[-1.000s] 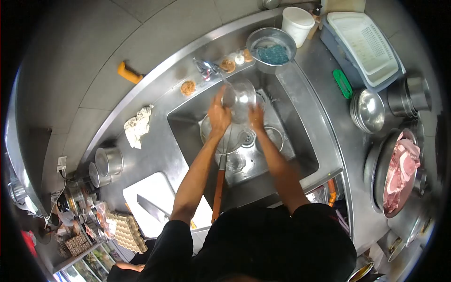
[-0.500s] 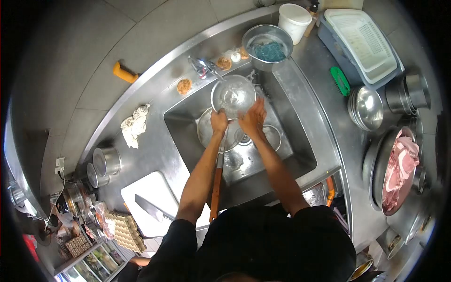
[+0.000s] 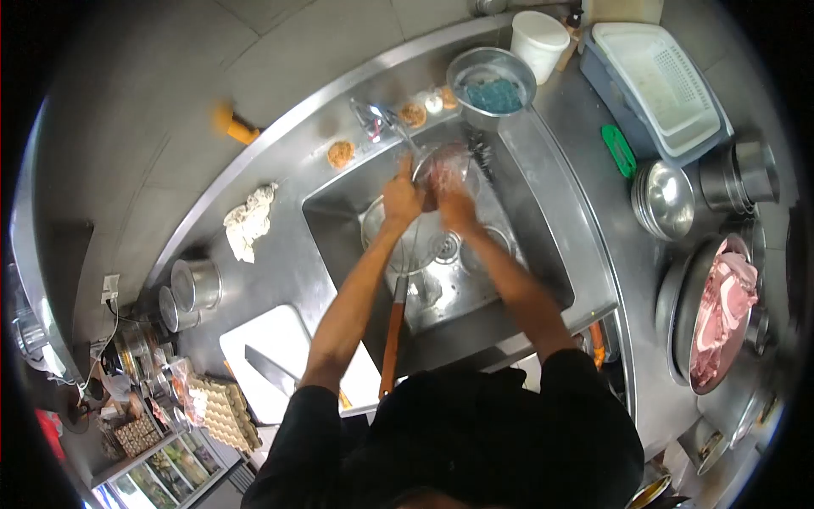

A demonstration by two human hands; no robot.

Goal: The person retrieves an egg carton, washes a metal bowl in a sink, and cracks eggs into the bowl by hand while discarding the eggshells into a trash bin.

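A round metal bowl is tipped up under the tap, over the steel sink. My left hand grips its left rim, fingers closed. My right hand is at the bowl's near side, its fingers smeared by motion; whether it grips anything cannot be made out. Reddish-brown tones show across the bowl's inside, perhaps a reflection of the hand. Below the hands, a round wire strainer lies in the sink, its long wooden handle reaching over the near edge. The drain shows beside it.
Scouring pads line the sink's back ledge. A metal basin holds a teal mesh cloth. On the right are a green brush, stacked bowls and raw meat. A knife lies on a white cutting board, left.
The bowl has gone from lying level with water inside to tilted, its inside turned differently. My left hand has moved up along the rim; my right hand has moved to the bowl's near side.
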